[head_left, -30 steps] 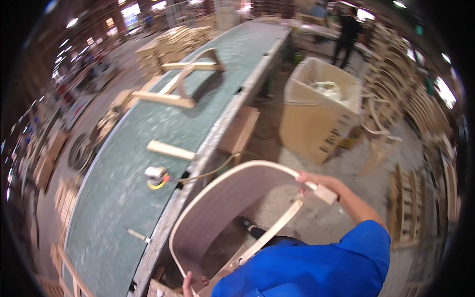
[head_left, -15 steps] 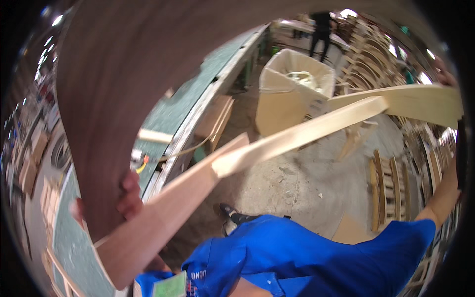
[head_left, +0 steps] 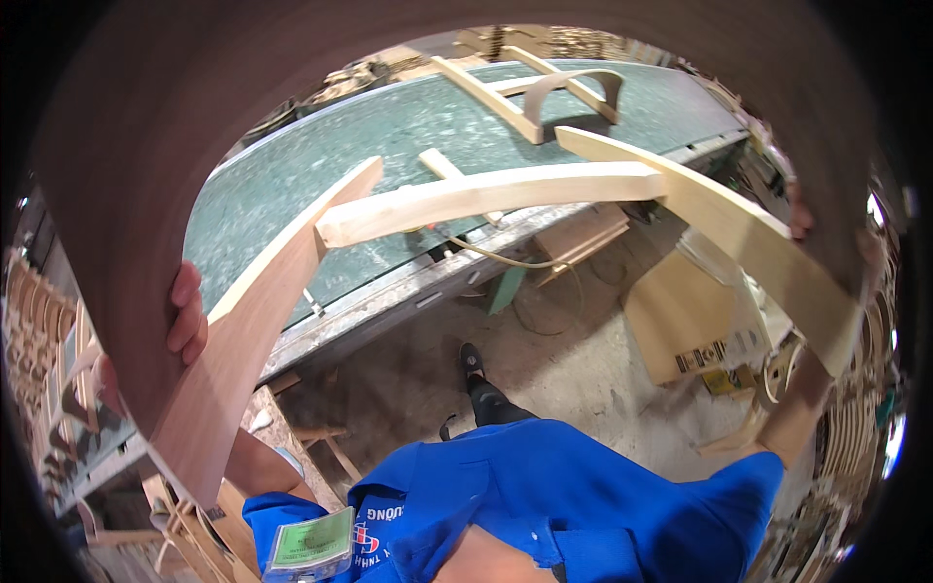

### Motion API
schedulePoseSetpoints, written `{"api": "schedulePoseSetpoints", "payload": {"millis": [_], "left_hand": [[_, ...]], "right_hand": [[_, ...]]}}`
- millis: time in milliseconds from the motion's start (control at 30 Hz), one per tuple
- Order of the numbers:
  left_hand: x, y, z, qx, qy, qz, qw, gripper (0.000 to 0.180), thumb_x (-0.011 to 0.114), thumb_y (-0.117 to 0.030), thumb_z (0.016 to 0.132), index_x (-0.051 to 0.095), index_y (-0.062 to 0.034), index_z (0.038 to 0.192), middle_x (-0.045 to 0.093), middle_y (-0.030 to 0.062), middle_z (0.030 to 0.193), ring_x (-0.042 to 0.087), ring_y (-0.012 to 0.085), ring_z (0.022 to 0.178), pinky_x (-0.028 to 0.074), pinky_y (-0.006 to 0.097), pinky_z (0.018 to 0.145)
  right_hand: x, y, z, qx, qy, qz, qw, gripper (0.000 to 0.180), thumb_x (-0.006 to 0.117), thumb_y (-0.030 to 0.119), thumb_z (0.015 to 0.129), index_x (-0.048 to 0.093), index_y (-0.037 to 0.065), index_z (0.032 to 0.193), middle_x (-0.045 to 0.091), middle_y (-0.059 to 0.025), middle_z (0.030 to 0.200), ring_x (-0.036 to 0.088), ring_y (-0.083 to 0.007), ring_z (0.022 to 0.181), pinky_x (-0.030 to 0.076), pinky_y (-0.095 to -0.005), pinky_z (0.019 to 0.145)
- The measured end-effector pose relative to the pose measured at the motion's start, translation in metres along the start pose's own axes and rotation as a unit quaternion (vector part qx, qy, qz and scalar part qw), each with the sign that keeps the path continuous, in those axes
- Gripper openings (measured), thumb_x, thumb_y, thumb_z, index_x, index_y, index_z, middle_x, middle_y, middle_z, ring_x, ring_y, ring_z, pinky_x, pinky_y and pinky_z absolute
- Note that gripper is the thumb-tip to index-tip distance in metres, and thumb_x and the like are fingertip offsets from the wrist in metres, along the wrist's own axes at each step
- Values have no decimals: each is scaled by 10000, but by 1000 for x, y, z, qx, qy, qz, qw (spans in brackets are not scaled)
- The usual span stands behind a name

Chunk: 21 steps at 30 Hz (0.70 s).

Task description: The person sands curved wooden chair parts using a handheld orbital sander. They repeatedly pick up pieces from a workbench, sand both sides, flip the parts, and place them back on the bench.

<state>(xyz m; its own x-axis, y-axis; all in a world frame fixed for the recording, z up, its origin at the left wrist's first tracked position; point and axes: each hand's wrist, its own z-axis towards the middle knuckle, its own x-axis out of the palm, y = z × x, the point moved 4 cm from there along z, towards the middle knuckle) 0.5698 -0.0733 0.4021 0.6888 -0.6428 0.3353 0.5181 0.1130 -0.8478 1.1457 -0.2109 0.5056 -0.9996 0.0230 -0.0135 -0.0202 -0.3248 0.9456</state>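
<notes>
A large wooden chair frame (head_left: 491, 197) hangs close before me. Its dark curved back panel (head_left: 126, 204) arches across the top of the view. Pale side pieces, one at the left (head_left: 253, 330) and one at the right (head_left: 729, 223), are joined by a light crossbar. My left hand (head_left: 188, 311) wraps its fingers round the panel's left end, by the left side piece. At the right end, my right hand (head_left: 802, 216) grips the frame, partly hidden by the wood.
Ahead lies a green-topped workbench (head_left: 408, 131) with a metal-edged front. Another wooden frame with a curved piece (head_left: 573, 87) lies on it. Below stand a cardboard box (head_left: 680, 311) and stacked boards (head_left: 583, 238). A hose (head_left: 505, 260) hangs by the bench edge. Curved wooden parts are stacked at both sides.
My view has swung left toward the bench, which now spans the space ahead. The chair frame has turned with me and sits more level, still in both hands.
</notes>
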Motion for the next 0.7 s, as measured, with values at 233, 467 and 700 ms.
{"api": "schedulePoseSetpoints", "payload": {"millis": [233, 467, 700], "left_hand": [[-76, 69, 51, 19, -179, 26, 983, 917, 714, -426, 705, 325, 50, 1386, 457, 155, 1071, 454, 102, 714, 440, 203, 634], [-197, 171, 167, 0, -279, 38, 960, 732, 648, -414, 831, 396, 5, 1375, 522, 127, 1196, 557, 133, 894, 476, 248, 845], [-279, 285, 198, -17, -534, 346, 771, 462, 631, -275, 957, 542, -15, 1329, 636, 64, 1158, 601, 114, 1023, 474, 266, 908]], "right_hand": [[-6, -225, 189, 53, 78, 183, 979, 725, 625, 448, 834, 445, -81, 1297, 563, -201, 1128, 579, -209, 883, 526, -291, 757], [-5, -363, 379, 195, 48, 261, 944, 537, 609, 387, 919, 531, -23, 1258, 617, -137, 1056, 620, -177, 857, 543, -291, 819], [11, -507, 471, -115, -96, -347, 926, 394, 621, 144, 897, 619, 81, 1286, 614, -51, 907, 558, -189, 805, 464, -321, 749]]}}
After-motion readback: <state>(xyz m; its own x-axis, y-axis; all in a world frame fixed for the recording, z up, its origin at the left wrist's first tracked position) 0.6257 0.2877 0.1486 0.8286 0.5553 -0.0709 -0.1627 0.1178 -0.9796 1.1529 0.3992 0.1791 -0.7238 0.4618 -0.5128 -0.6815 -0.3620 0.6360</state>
